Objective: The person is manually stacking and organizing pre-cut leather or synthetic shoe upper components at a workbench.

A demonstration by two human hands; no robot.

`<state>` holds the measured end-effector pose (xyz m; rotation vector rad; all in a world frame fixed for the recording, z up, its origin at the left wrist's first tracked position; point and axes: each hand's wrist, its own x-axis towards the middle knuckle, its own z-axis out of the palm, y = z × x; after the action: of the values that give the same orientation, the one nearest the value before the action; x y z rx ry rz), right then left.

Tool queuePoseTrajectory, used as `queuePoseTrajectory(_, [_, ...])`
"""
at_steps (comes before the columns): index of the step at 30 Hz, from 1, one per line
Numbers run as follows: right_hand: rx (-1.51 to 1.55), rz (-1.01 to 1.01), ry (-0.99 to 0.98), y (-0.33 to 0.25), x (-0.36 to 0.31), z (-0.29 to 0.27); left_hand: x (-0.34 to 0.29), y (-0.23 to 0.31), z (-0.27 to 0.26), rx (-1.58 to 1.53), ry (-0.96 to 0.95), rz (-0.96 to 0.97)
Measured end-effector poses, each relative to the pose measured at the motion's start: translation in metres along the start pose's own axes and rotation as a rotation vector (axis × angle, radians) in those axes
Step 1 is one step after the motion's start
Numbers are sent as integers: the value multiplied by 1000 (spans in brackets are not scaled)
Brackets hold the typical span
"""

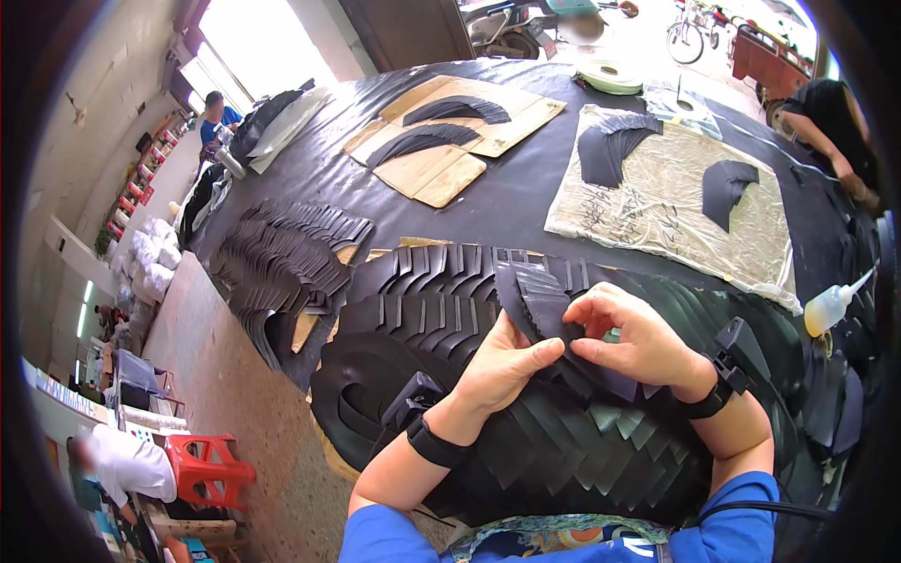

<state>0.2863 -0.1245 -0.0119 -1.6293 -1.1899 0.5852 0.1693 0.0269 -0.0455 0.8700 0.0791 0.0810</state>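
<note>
My left hand [496, 372] grips a black, leather-like sheet piece [537, 293] from its near left side, thumb pointing right. The fingers behind the piece are partly hidden. My right hand [640, 340] pinches the same piece at its right edge, thumb and index finger close together. Under and around both hands lie overlapping rows of black cut pieces [563, 450], fanned like scales. Just beyond the left hand, more rows of curved black strips [422, 314] rest on the table. Each wrist wears a black strap with a small device.
Fanned black pieces [282, 258] lie at the left table edge. Farther off, cardboard [441, 188] and a pale wrapped board [610, 220] carry more. A squeeze bottle [826, 310] stands at right, a tape roll [608, 77] at the back. Other people work nearby; a red stool [202, 469] stands left.
</note>
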Motion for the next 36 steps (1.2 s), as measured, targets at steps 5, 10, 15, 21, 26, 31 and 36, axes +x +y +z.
queuePoseTrajectory(5, [-159, -63, 22, -10, 0, 6, 1, -3, -1, 67, 13, -5])
queuePoseTrajectory(10, [46, 19, -7, 4, 1, 2, 2, -5, 0, 38, -13, 32])
queuePoseTrajectory(15, [78, 10, 16, 6, 2, 6, 2, -3, 1, 25, 105, -27])
queuePoseTrajectory(21, [51, 35, 93, 9, 2, 8, 0, -6, -8, 41, 27, -13])
queuePoseTrajectory(26, [-322, -201, 169, -4, 2, 9, 3, -9, 4, 99, 137, 7])
queuePoseTrajectory(31, [-509, -39, 413, -9, 2, -38, 3, 10, 9, 165, 111, 66])
queuePoseTrajectory(36, [435, 201, 223, 60, 10, -72, 1, 33, 23, 727, -267, -181])
